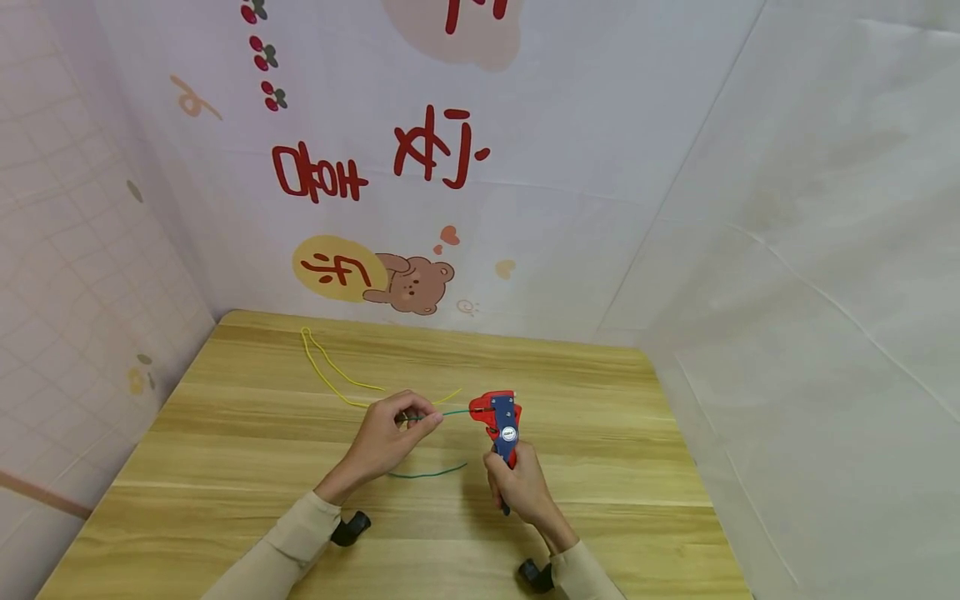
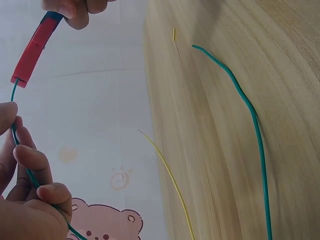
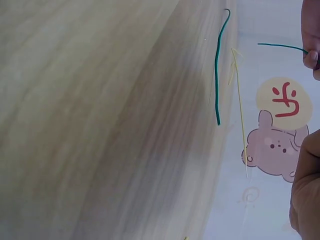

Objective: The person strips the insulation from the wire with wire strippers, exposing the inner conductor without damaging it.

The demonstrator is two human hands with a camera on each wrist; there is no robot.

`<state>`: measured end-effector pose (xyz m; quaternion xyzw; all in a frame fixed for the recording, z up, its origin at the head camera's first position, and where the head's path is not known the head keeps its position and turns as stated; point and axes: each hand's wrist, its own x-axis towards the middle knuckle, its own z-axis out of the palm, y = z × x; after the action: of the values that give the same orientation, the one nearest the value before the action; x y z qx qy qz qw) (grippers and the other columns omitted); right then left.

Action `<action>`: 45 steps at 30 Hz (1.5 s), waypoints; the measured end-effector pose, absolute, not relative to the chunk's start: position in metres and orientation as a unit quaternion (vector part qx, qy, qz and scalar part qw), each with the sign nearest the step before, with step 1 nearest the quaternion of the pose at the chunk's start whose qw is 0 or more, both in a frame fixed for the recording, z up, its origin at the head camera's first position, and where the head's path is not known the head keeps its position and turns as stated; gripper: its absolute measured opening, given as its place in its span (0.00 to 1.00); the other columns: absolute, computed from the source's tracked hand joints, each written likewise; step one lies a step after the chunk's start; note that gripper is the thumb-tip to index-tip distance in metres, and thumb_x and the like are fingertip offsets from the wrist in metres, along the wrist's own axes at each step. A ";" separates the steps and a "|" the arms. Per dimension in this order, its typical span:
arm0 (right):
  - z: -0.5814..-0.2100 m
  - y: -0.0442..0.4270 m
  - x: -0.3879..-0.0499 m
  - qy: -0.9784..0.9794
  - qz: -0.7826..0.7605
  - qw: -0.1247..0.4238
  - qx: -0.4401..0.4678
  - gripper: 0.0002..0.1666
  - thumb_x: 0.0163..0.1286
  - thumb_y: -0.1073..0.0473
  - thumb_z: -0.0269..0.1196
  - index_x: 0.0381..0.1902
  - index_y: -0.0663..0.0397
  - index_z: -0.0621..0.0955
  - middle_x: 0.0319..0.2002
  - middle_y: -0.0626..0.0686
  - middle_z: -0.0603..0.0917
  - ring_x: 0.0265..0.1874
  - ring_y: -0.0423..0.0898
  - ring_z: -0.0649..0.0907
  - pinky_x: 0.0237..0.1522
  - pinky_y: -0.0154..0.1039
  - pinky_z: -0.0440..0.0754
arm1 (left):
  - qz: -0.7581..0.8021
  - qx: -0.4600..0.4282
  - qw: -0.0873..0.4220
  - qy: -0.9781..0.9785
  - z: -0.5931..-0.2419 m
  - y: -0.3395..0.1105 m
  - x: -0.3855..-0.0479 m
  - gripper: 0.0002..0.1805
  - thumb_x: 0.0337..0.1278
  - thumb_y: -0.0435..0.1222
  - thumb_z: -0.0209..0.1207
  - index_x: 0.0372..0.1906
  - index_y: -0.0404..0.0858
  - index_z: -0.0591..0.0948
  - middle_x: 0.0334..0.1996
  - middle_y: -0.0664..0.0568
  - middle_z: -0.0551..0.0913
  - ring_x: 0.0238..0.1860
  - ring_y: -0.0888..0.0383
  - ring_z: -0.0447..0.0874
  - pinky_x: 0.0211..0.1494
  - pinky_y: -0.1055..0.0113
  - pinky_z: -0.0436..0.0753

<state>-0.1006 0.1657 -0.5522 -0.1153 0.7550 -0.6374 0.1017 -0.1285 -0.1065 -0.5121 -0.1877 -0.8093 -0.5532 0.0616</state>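
My left hand (image 1: 397,433) pinches a thin green wire (image 1: 456,412) between thumb and fingertips. In the left wrist view, that green wire (image 2: 14,92) runs from the fingers into the red nose of a wire stripper (image 2: 32,52). My right hand (image 1: 522,483) grips the handles of this red and blue wire stripper (image 1: 506,417), held head up above the table. A green length (image 2: 257,130) lies on the tabletop below; whether it joins the held wire I cannot tell. The right wrist view shows part of the right hand (image 3: 307,187), but the stripper is outside it.
Behind the left hand, a bent yellow wire (image 1: 318,367) lies on the wooden table (image 1: 600,467). A tiny yellow piece (image 2: 174,34) rests apart from it. Printed white sheets (image 1: 555,217) stand along the back and sides.
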 end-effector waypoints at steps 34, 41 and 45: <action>-0.548 0.169 -0.101 0.768 -0.622 0.092 -0.124 0.19 0.82 0.67 0.58 0.25 0.64 0.79 0.14 0.70 0.77 0.08 0.39 0.80 0.12 0.40 0.80 | -0.565 -0.194 0.052 -0.800 -0.508 -0.108 -0.129 0.09 0.79 0.43 0.72 0.46 0.41 0.92 0.38 0.58 0.88 0.31 0.63 0.74 0.38 0.69 0.75; -0.548 0.169 -0.102 0.767 -0.622 0.091 -0.129 0.19 0.82 0.67 0.58 0.26 0.64 0.78 0.15 0.70 0.78 0.09 0.39 0.80 0.12 0.40 0.80 | -0.566 -0.194 0.053 -0.800 -0.510 -0.109 -0.130 0.07 0.79 0.43 0.72 0.45 0.44 0.92 0.39 0.58 0.89 0.32 0.63 0.75 0.38 0.69 0.76; -0.549 0.169 -0.102 0.765 -0.624 0.092 -0.129 0.20 0.82 0.67 0.58 0.25 0.65 0.78 0.15 0.71 0.77 0.09 0.39 0.80 0.12 0.41 0.81 | -0.566 -0.192 0.050 -0.800 -0.511 -0.110 -0.130 0.07 0.79 0.43 0.71 0.45 0.44 0.91 0.39 0.57 0.89 0.32 0.63 0.76 0.38 0.69 0.77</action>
<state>-0.1017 0.1688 -0.5486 -0.1292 0.7650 -0.6241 0.0922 -0.1300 -0.1096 -0.5106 -0.1917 -0.8001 -0.5662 0.0497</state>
